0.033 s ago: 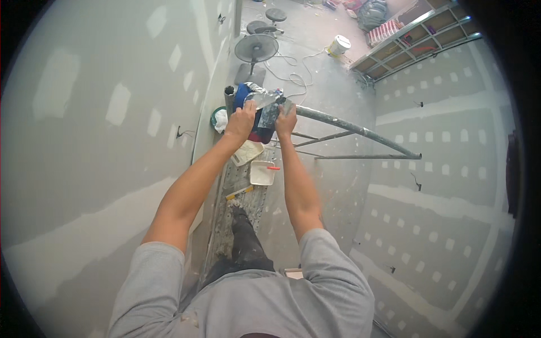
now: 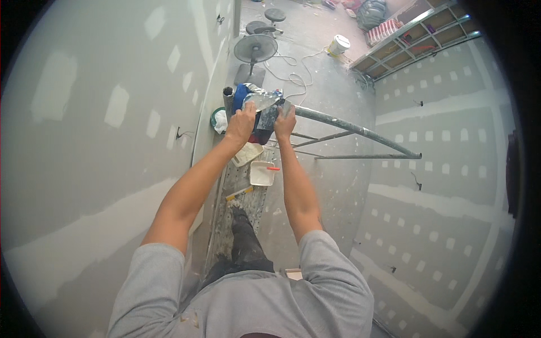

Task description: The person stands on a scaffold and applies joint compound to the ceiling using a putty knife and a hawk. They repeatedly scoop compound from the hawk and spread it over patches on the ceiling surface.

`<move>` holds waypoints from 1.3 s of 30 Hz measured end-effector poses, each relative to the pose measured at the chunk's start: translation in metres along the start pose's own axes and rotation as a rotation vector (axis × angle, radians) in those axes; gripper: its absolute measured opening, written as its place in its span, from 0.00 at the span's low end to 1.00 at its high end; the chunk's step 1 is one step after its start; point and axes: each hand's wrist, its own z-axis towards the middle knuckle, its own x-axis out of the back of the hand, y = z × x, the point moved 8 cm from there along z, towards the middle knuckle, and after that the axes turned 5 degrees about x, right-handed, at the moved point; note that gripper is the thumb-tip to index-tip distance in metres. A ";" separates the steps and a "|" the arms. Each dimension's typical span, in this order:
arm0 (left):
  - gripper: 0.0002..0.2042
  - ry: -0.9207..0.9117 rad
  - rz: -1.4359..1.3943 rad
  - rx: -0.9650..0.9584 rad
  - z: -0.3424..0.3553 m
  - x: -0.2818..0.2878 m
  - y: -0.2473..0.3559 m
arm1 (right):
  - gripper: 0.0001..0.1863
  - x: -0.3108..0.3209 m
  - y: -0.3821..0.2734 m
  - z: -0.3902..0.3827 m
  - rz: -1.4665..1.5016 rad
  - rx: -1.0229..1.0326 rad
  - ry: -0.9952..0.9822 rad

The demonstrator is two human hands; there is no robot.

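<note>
My left hand (image 2: 241,123) is closed at the near end of a clear, crinkled plastic bottle (image 2: 260,101), which lies sideways at arm's length. Across from it, my right hand (image 2: 285,120) is closed by the bottle's other end, against a small translucent grey piece I cannot make out. Between the hands sits a dark bag-like bundle (image 2: 267,120) with a greyish front panel. Blue cloth (image 2: 240,94) bunches behind the left hand. The bundle rests near the top of a metal scaffold frame (image 2: 349,128).
Under me runs a spattered scaffold plank (image 2: 248,210) holding a white tray (image 2: 262,179), a yellow-edged blade (image 2: 239,194) and a pale pan (image 2: 248,153). A plasterboard wall (image 2: 101,169) stands close on my left. Beyond are a fan (image 2: 255,49), a cable (image 2: 304,79) and a bucket (image 2: 339,44).
</note>
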 end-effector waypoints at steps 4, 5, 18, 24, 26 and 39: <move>0.18 0.022 0.100 -0.014 0.000 -0.013 0.006 | 0.24 0.027 -0.010 -0.024 -0.146 0.007 -0.020; 0.18 0.005 0.105 -0.005 0.000 -0.015 0.006 | 0.26 0.033 -0.005 -0.032 -0.175 0.004 -0.069; 0.23 -0.027 -0.429 0.128 -0.032 0.058 -0.061 | 0.25 0.180 0.083 -0.162 0.496 -0.493 -0.007; 0.15 -0.324 -1.068 0.532 -0.100 0.071 -0.091 | 0.20 0.187 -0.006 -0.164 0.581 -0.448 -0.127; 0.10 -0.284 -1.364 0.571 -0.131 0.078 -0.085 | 0.19 0.185 -0.053 -0.165 0.350 -0.197 -0.170; 0.07 0.166 -1.333 0.655 -0.290 0.208 -0.129 | 0.36 0.017 -0.381 -0.297 -0.006 1.027 -0.710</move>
